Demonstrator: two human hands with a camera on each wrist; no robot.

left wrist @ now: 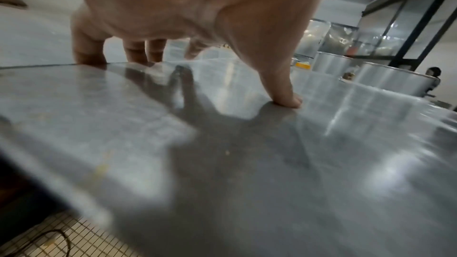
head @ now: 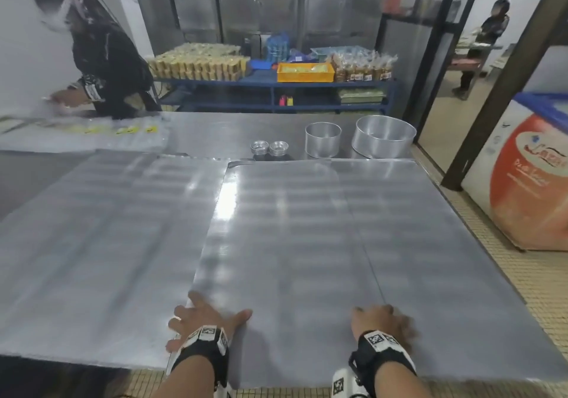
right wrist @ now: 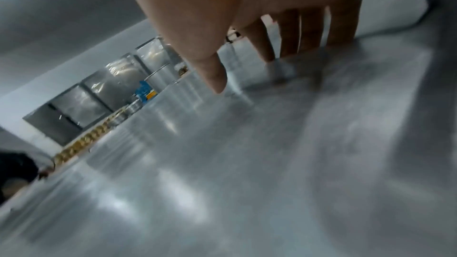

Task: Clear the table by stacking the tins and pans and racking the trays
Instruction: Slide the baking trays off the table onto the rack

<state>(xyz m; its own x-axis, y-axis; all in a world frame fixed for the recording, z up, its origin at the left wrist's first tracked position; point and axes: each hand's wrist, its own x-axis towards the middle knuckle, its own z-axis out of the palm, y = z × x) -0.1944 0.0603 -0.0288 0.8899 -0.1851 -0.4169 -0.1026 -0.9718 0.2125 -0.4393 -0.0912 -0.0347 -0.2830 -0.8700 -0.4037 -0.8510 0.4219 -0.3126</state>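
I am resting my left hand (head: 203, 321) on the near left corner of a big flat metal tray (head: 322, 244) lying on the bench (head: 215, 133). Its fingers (left wrist: 86, 46) are spreading out and fairly straight, tips pressing at the tray's left edge, the thumb (left wrist: 284, 93) touching the tray top; they are gripping nothing. My right hand (head: 382, 321) is sitting on the same tray's near part, to the right of the left hand, well apart from it. Its fingers (right wrist: 338, 26) are pointing down with their tips on the metal, loosely bent, and the thumb (right wrist: 215, 77) is hanging just above the surface; I cannot tell whether they are curling around anything, though nothing shows between them.

A second flat tray (head: 92, 228) is lying just left of my left fingers, its right edge tucked under the first one. Far beyond both sets of fingers, past the tray's far edge, two small stacks of little tins (head: 270, 148) are standing side by side, and to their right a round pan (head: 322, 139) and a wider round pan (head: 384, 136) are standing upright.

Across the bench to the far left, another person (head: 104, 59) is leaning over a sheet of yellow pieces (head: 92, 135).
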